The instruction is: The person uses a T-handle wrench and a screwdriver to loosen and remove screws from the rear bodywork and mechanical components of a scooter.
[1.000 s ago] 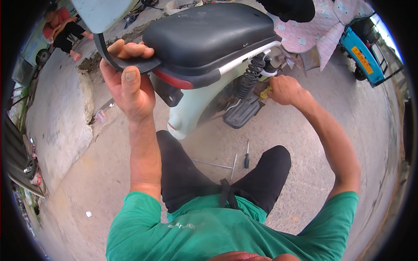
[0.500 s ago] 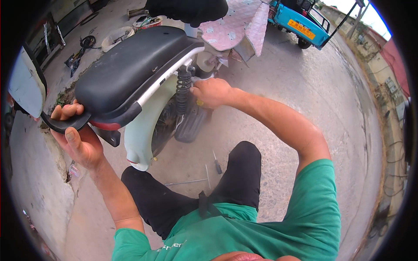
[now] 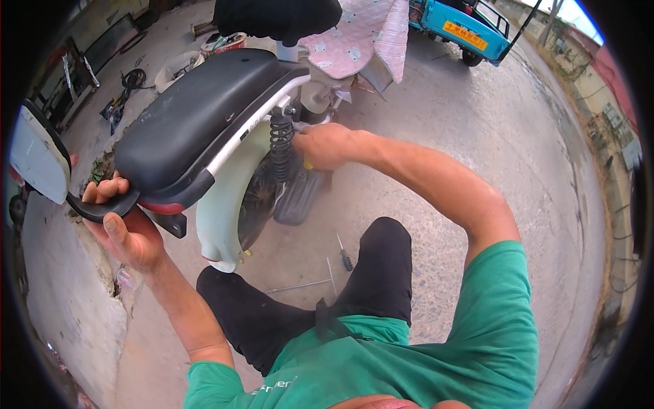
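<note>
A scooter with a long black seat (image 3: 194, 112) stands in front of me. My left hand (image 3: 129, 221) is closed round a black curved bar (image 3: 109, 206) behind the seat's rear end, fingers above and thumb below. My right hand (image 3: 323, 146) is closed beside the scooter, just right of the black coil-spring shock absorber (image 3: 281, 142). A small yellow piece (image 3: 308, 165) shows at its lower edge; what its fingers hold is hidden. Below the seat are the pale green rear mudguard (image 3: 221, 221) and the dark wheel (image 3: 257, 208), partly covered.
A screwdriver (image 3: 345, 255) and a thin metal T-shaped rod (image 3: 300, 285) lie on the ground between my knees. A white panel with a black rim (image 3: 39, 150) is at the left. Further off are a pink quilted cover (image 3: 354, 41), a white tub (image 3: 178, 68) and a blue cargo tricycle (image 3: 463, 24).
The view has shifted slightly. My left hand keeps its grip on the bar, and my right hand stays beside the shock absorber, with its wrist turned a little.
</note>
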The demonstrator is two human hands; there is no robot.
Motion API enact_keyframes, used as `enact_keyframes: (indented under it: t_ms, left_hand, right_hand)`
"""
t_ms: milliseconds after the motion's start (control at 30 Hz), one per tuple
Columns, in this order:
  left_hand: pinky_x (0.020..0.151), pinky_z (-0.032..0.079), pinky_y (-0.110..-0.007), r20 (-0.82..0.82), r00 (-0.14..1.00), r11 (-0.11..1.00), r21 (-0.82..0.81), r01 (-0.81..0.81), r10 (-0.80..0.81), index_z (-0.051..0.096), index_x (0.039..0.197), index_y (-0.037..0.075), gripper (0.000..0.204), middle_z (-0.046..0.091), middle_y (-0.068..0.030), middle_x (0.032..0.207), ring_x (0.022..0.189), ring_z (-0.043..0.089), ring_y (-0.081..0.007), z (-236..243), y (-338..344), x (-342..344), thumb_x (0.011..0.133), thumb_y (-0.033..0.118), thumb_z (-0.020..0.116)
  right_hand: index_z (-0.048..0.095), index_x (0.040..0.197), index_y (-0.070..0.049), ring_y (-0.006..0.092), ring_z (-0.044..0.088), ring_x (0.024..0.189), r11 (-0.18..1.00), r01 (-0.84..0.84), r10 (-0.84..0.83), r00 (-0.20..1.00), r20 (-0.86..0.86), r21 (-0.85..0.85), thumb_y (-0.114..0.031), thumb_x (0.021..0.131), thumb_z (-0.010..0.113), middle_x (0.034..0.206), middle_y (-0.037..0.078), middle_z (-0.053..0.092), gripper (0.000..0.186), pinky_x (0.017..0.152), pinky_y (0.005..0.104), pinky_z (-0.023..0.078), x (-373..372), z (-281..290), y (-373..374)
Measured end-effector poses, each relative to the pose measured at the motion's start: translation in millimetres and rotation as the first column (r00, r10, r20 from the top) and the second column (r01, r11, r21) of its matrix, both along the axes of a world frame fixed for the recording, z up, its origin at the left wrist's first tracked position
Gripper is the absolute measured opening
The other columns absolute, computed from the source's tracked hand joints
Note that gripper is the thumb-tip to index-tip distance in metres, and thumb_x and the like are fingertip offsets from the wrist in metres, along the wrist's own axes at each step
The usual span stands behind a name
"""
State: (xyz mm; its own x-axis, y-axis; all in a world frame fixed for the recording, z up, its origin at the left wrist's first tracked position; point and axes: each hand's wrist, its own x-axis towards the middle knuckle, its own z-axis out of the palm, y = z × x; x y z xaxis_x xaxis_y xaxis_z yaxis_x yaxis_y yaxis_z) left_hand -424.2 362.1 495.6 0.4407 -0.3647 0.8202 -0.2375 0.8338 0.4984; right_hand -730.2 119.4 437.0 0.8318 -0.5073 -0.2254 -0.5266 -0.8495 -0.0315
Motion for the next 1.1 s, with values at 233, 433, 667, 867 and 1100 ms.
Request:
enact_keyframes:
  t_ms: [233, 433, 667, 867, 1100]
  left_hand:
    - [0.119, 0.035, -0.050, 0.006, 0.999, 0.999, 0.011, -0.043, 0.043, 0.049, 0.141, 0.001, 0.060, 0.066, -0.0135, 0.118, 0.112, 0.062, -0.0243, 1, 1, 1, 0.097, 0.037, 0.070]
    - [0.120, 0.034, -0.048, 0.004, 1.000, 1.000, 0.010, 0.002, -0.002, 0.050, 0.141, 0.002, 0.058, 0.067, -0.0122, 0.121, 0.116, 0.063, -0.0250, 0, 2, 1, 0.098, 0.035, 0.071]
    - [0.117, 0.036, -0.052, 0.004, 0.997, 0.997, 0.023, -0.076, 0.076, 0.045, 0.141, -0.001, 0.065, 0.065, -0.0135, 0.117, 0.111, 0.061, -0.0239, 4, 1, -3, 0.098, 0.041, 0.069]
    - [0.118, 0.035, -0.052, -0.002, 0.997, 0.997, 0.027, -0.075, 0.075, 0.044, 0.142, 0.000, 0.066, 0.064, -0.0129, 0.116, 0.112, 0.060, -0.0236, 1, 2, -1, 0.098, 0.043, 0.068]
    - [0.120, 0.036, -0.048, 0.003, 1.000, 1.000, 0.001, 0.015, -0.015, 0.050, 0.142, 0.002, 0.058, 0.067, -0.0110, 0.122, 0.117, 0.062, -0.0251, -3, 1, -4, 0.099, 0.035, 0.069]
  right_hand:
    - [0.064, 0.111, -0.001, 0.0382, 0.073, 0.100, 0.985, 0.172, -0.172, 0.985, -0.002, -0.016, -0.040, 0.098, 0.060, 0.104, 0.021, 0.075, 0.042, 0.087, 0.0477, 0.056, 7, 18, 18]
    - [0.065, 0.111, -0.004, 0.0364, 0.072, 0.097, 0.990, -0.112, 0.113, 0.994, 0.006, -0.085, -0.036, 0.094, 0.064, 0.102, 0.019, 0.072, 0.036, 0.084, 0.0481, 0.057, -7, -3, 4]
    - [0.065, 0.110, -0.002, 0.0368, 0.073, 0.093, 0.990, -0.087, 0.103, 0.982, 0.157, -0.109, -0.039, 0.093, 0.062, 0.097, 0.020, 0.072, 0.041, 0.082, 0.0477, 0.058, -1, 4, 14]
    - [0.063, 0.105, 0.004, 0.0403, 0.073, 0.088, 0.996, 0.052, -0.050, 0.998, 0.033, -0.066, -0.028, 0.094, 0.057, 0.091, 0.022, 0.073, 0.035, 0.079, 0.0474, 0.058, 7, 9, 18]
    - [0.062, 0.105, 0.004, 0.0424, 0.072, 0.088, 0.997, -0.038, 0.056, 0.936, 0.347, -0.060, -0.017, 0.090, 0.056, 0.091, 0.024, 0.072, 0.027, 0.080, 0.0497, 0.057, -4, -31, 5]
